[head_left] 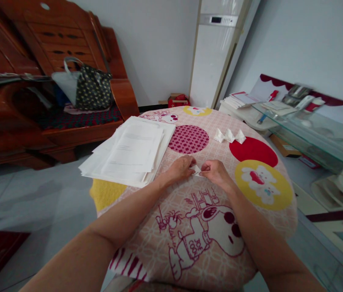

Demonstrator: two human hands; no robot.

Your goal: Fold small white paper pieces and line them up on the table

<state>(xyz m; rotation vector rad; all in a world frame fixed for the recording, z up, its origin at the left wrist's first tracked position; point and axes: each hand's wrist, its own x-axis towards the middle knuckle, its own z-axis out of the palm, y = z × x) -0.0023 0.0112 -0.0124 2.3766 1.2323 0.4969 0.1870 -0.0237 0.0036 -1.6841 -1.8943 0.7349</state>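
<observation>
In the head view, I look down at a round worktop point(270, 225) covered with a patterned cloth, where my two hands meet near the middle over a small piece of paper point(197, 171). The fingers of my left hand point(183, 167) are curled together and pinch the paper at its left side. My right hand point(216, 172) has its fingers bent inward, with the thumb and forefinger pinching the right side. The paper is white, looks folded and lies between my fingertips, just above the cloth or touching it; I cannot tell which. Beyond my right hand, three folded paper shapes point(229, 136) stand in a row, and the nearest one to the right overlaps the edge of a red circle on the cloth. To the left of my left hand lies a loose stack of sheets point(130, 150), the upper ones with lines of print. Farther off, a dark patterned bag point(94, 88) sits on a wooden sofa point(124, 95) at the left, a tall white cabinet point(210, 61) stands by the wall, and a glass shelf point(320, 132) is at the right.
</observation>
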